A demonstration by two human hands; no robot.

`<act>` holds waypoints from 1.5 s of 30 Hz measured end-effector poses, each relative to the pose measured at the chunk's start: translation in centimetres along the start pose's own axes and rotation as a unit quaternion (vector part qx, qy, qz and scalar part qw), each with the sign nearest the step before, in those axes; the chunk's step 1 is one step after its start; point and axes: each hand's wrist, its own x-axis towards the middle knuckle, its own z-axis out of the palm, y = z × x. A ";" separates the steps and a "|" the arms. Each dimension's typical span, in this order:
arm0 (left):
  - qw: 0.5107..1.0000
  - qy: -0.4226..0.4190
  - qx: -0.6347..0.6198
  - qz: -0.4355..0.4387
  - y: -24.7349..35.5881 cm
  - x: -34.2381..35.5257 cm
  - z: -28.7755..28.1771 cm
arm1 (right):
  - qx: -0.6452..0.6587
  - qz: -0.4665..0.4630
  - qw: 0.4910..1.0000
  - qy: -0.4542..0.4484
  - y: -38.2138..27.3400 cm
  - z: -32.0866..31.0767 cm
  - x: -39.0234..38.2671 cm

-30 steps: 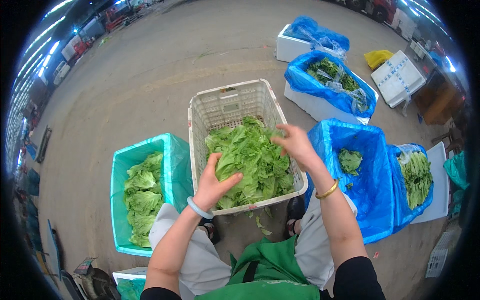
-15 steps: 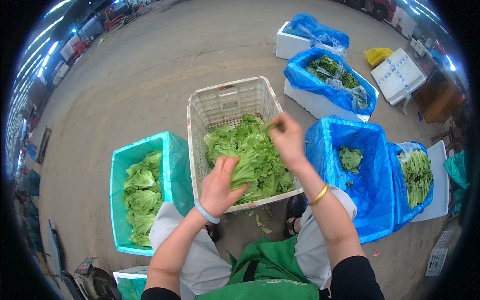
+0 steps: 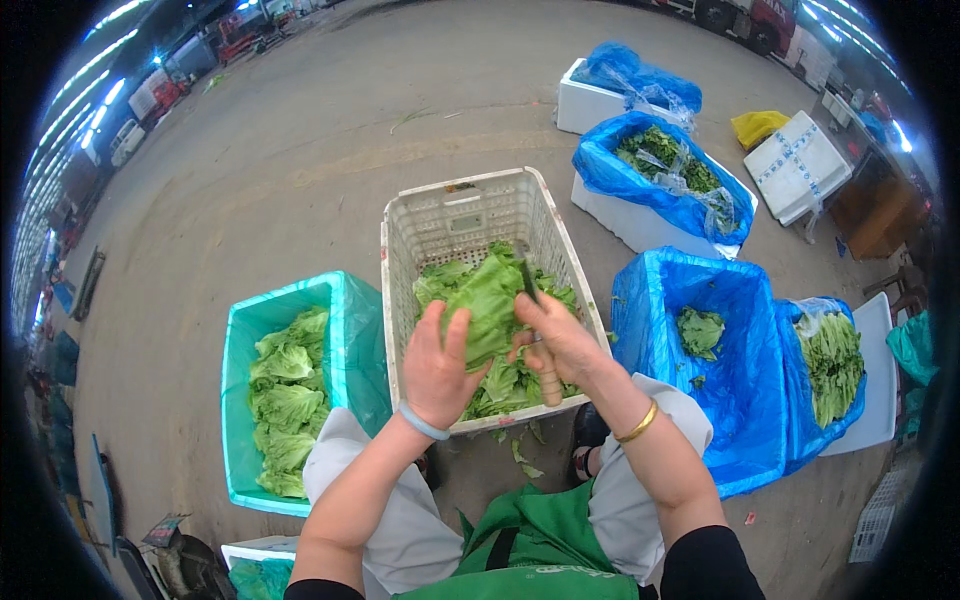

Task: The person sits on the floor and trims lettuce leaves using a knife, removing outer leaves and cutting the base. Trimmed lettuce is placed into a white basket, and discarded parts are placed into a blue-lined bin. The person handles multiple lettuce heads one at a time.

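Over the white plastic crate [image 3: 575, 245], my left hand [image 3: 437, 368] is closed on a pale green head of lettuce [image 3: 488, 306], its fingers along the left side. My right hand [image 3: 570, 345] grips a knife [image 3: 550, 384] with a light wooden handle. Its dark blade points away from me and lies against the lettuce's right side. More loose lettuce leaves [image 3: 508, 385] fill the crate's bottom beneath both hands. Part of the held head is hidden behind my left fingers.
Left of the crate stands a teal-lined box [image 3: 357, 345] with lettuce heads. At right is a blue-lined box [image 3: 735, 420] with a few leaves, beside another holding greens [image 3: 832, 362]. Farther back are white foam boxes [image 3: 615, 212] with blue liners. Leaf scraps [image 3: 524, 460] litter the floor.
My right hand has come down and nearer, and the knife now shows in it. My left hand has the lettuce head raised and more upright. The view has shifted slightly.
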 end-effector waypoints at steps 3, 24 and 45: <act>0.998 -0.014 -0.055 0.041 0.6 0.1 0.2 | 0.030 -0.024 0.998 -0.042 0.7 -0.2 0.4; 0.819 -0.048 -0.511 -0.259 -2.6 1.2 -0.1 | -0.215 -0.155 0.959 -0.105 -4.4 -2.8 -3.5; 0.929 0.010 -0.315 -0.192 -1.7 1.2 0.2 | -0.422 -0.143 0.886 0.128 0.8 -7.7 3.4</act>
